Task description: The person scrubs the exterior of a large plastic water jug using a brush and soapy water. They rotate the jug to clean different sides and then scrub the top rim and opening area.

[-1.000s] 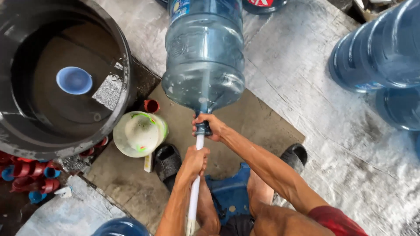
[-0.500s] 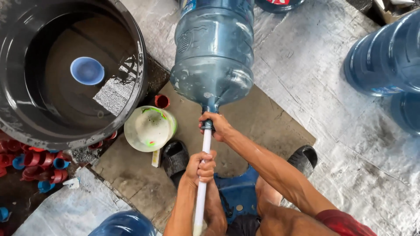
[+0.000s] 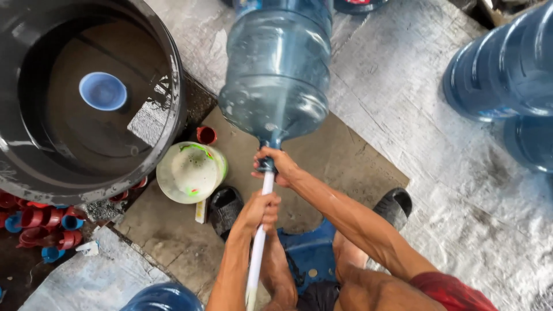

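A person's right hand (image 3: pixel 276 164) grips the neck of a large blue water jug (image 3: pixel 279 69) lying beside the black tub (image 3: pixel 173 86), while the left hand (image 3: pixel 262 210), now lower on the white rod (image 3: pixel 258 253), clasps it, apparently mid-scrub.

A translucent blue water jug (image 3: pixel 279 69) and a white rod (image 3: pixel 257 242) are seen. A pale blue bowl (image 3: pixel 102 91) is set in a black tub (image 3: pixel 173 75). Red and blue caps (image 3: pixel 34 222) are scattered nearby.
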